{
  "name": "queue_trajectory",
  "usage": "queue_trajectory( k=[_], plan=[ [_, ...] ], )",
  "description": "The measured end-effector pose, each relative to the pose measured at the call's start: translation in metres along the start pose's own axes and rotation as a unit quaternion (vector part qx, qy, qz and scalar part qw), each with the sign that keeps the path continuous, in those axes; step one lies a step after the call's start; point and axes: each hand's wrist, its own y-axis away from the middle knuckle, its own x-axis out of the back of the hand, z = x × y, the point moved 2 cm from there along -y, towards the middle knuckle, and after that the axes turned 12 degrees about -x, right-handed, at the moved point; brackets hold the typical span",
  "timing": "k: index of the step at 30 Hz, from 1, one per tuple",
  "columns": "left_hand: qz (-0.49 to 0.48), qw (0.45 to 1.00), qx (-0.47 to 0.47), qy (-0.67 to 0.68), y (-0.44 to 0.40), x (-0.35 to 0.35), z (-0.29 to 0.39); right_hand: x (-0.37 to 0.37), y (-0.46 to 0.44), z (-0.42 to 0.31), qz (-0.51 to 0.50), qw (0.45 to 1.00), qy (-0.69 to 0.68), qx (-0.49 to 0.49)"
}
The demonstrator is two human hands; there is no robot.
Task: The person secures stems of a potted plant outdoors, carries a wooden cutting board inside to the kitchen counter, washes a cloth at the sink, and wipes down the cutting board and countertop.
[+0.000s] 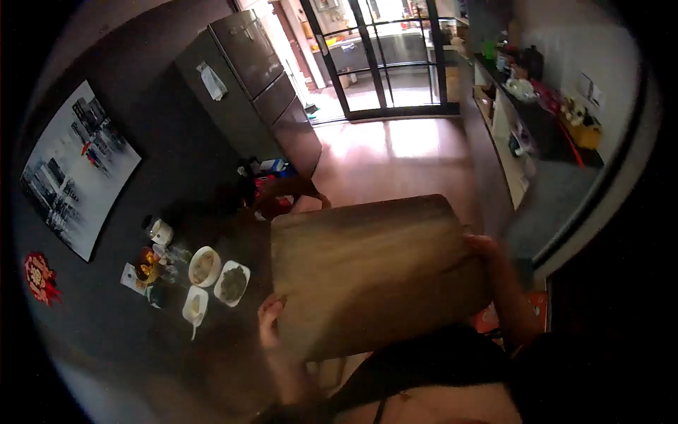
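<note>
A large wooden board (374,275) with rounded corners is held up in front of my body. My left hand (270,321) grips its left edge near the lower corner, with the fingers bent over the edge. At the board's right edge, my right hand (484,247) holds on near the upper corner; part of its fingers is hidden. Left of the board, on a dark table (205,360), are a round white bowl (205,266) with food, a white dish (232,283) with dark green contents, and a smaller white dish (195,305) with a spoon.
A jar (157,230) and small items stand at the table's far left. Beyond the board is a chair (300,189). A dark refrigerator (258,85) stands by the left wall, a long counter (537,113) runs along the right, and glass doors (388,63) are at the back.
</note>
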Motion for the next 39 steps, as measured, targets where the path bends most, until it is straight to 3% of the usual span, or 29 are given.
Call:
queue_trajectory(
  k=[2,3,6,7,9,10,15,17,19,20,21,22,23,24,25,26,27,29,32,34,35,37,39],
  plan=[
    [0.098,0.992,-0.041,0.069,-0.040,-0.023,-0.021,0.004,-0.091,0.011,-0.070,0.997,0.012,-0.042],
    [0.024,0.997,-0.017,0.066,-0.069,-0.028,-0.029,0.000,-0.128,0.010,-0.072,0.996,0.016,-0.047],
    [0.109,0.994,0.020,0.017,-0.159,-0.036,-0.080,-0.009,-0.234,0.024,-0.041,0.989,0.052,-0.129],
    [0.087,0.994,-0.053,0.035,-0.199,-0.026,-0.118,-0.001,-0.288,0.028,-0.038,0.987,0.018,-0.155],
    [0.033,0.998,-0.027,0.041,-0.280,-0.036,-0.143,0.000,-0.352,0.010,-0.026,0.981,-0.006,-0.192],
    [-0.017,0.999,-0.003,0.044,-0.313,-0.048,-0.153,-0.003,-0.377,-0.010,0.005,0.981,0.016,-0.196],
    [0.012,0.999,-0.026,-0.014,-0.474,-0.123,-0.199,-0.001,-0.511,-0.071,0.088,0.976,0.033,-0.196],
    [0.044,0.998,-0.031,-0.036,-0.536,-0.150,-0.220,0.019,-0.577,-0.064,0.130,0.986,0.047,-0.091],
    [-0.135,0.988,-0.037,0.068,-0.596,-0.187,-0.234,-0.032,-0.619,-0.110,0.125,0.985,0.018,-0.116],
    [-0.124,0.990,-0.034,0.066,-0.618,-0.178,-0.261,-0.049,-0.649,-0.128,0.123,0.983,-0.013,-0.135],
    [-0.116,0.977,-0.150,-0.094,-0.634,-0.156,-0.288,-0.036,-0.701,-0.120,0.116,0.982,-0.005,-0.146],
    [-0.109,0.923,-0.271,-0.251,-0.663,-0.155,-0.301,-0.021,-0.772,-0.107,0.074,0.975,0.019,-0.207],
    [-0.104,0.920,-0.279,-0.256,-0.693,-0.187,-0.294,-0.018,-0.832,-0.107,0.032,0.963,0.041,-0.265],
    [-0.048,0.976,-0.163,-0.138,-0.713,-0.227,-0.280,-0.041,-0.854,-0.128,0.024,0.961,0.039,-0.271],
    [0.016,0.999,-0.040,-0.017,-0.733,-0.252,-0.271,-0.081,-0.859,-0.164,-0.013,0.976,-0.003,-0.218],
    [0.024,0.999,-0.036,-0.025,-0.754,-0.258,-0.264,-0.110,-0.870,-0.186,-0.049,0.984,-0.044,-0.163],
    [0.052,0.997,-0.042,-0.035,-0.776,-0.267,-0.265,-0.116,-0.911,-0.186,-0.055,0.982,-0.040,-0.175],
    [0.090,0.994,-0.052,-0.044,-0.828,-0.282,-0.271,-0.129,-1.020,-0.162,-0.126,0.936,-0.056,-0.324],
    [0.159,0.985,-0.029,-0.068,-0.912,-0.287,-0.303,-0.135,-1.172,-0.105,-0.151,0.921,-0.080,-0.349],
    [0.195,0.978,-0.041,-0.061,-0.966,-0.268,-0.336,-0.174,-1.196,-0.129,-0.109,0.933,-0.040,-0.340],
    [0.194,0.979,-0.028,-0.064,-0.996,-0.264,-0.348,-0.187,-1.210,-0.137,-0.064,0.942,0.000,-0.330],
    [0.109,0.991,0.007,-0.081,-1.088,-0.272,-0.368,-0.205,-1.272,-0.144,-0.049,0.943,-0.025,-0.329],
    [0.088,0.992,0.019,-0.085,-1.161,-0.280,-0.381,-0.215,-1.324,-0.147,-0.037,0.940,-0.038,-0.337]
  ],
)
